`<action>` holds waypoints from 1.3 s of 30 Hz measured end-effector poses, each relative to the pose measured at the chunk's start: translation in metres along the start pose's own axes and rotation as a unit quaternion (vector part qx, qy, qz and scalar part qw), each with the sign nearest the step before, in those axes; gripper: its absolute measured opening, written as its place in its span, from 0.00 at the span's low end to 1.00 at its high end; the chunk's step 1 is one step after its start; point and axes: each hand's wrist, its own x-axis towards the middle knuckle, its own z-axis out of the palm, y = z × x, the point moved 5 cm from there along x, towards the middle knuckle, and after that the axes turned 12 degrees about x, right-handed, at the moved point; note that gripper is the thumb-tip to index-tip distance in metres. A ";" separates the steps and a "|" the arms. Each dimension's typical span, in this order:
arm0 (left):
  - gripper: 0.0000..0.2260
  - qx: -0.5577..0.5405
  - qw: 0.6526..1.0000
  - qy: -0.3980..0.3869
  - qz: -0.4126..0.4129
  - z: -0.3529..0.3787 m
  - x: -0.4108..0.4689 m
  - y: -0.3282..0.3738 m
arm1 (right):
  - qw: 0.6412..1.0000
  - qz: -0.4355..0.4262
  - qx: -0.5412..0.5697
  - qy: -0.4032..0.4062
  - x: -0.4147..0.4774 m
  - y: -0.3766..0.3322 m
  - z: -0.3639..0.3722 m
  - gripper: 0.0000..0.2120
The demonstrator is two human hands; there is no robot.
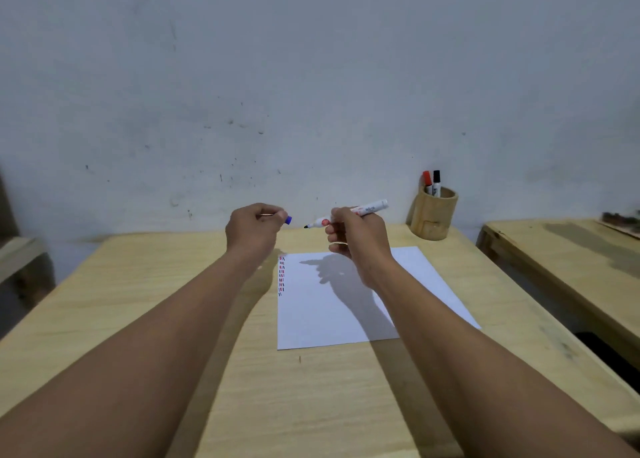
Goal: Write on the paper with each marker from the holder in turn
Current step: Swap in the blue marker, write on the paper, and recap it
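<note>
My right hand (356, 236) grips a white marker (372, 209) held level above the table, its uncapped dark tip pointing left. My left hand (254, 230) is closed on the marker's blue cap (288, 220), a short gap away from the tip. Below both hands a white sheet of paper (329, 319) lies on the wooden table (173, 301), with a column of short red, blue and black strokes (282, 275) along its left edge. At the back right stands a bamboo holder (433, 217) with a red-capped marker (427, 180) and a black-capped marker (436, 180) upright in it.
A pale wall (311, 94) rises directly behind the table. A second wooden table (571, 249) stands to the right across a narrow gap. A wooden piece of furniture (20, 260) shows at the left edge.
</note>
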 end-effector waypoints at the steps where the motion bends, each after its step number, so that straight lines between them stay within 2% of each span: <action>1: 0.04 -0.033 0.999 -0.011 -0.014 0.004 0.000 0.004 | 1.000 -0.009 0.008 0.004 0.000 -0.006 -0.001 0.07; 10: 0.03 -0.188 0.976 -0.091 -0.067 0.036 -0.013 0.044 | 0.997 -0.057 0.044 0.022 0.000 -0.050 -0.019 0.06; 15: 0.05 -0.207 0.967 -0.136 -0.066 0.052 -0.016 0.062 | 0.996 -0.063 0.066 0.008 -0.001 -0.060 -0.026 0.05; 21: 0.07 -0.209 0.967 -0.128 -0.064 0.058 -0.017 0.072 | 0.990 -0.030 0.135 -0.014 -0.002 -0.070 -0.038 0.08; 25: 0.07 -0.210 0.970 -0.109 -0.055 0.059 -0.016 0.080 | 0.998 -0.019 0.055 -0.014 -0.004 -0.077 -0.054 0.08; 30: 0.02 -0.198 0.974 -0.101 -0.028 0.064 -0.015 0.095 | 0.998 -0.015 -0.034 -0.043 -0.004 -0.090 -0.068 0.10; 35: 0.06 -0.182 0.981 -0.070 0.005 0.073 -0.013 0.108 | 0.996 -0.004 -0.072 -0.048 0.002 -0.098 -0.083 0.12; 39: 0.02 -0.183 0.981 -0.054 0.019 0.079 -0.014 0.120 | 0.991 0.026 -0.118 -0.054 0.007 -0.100 -0.097 0.14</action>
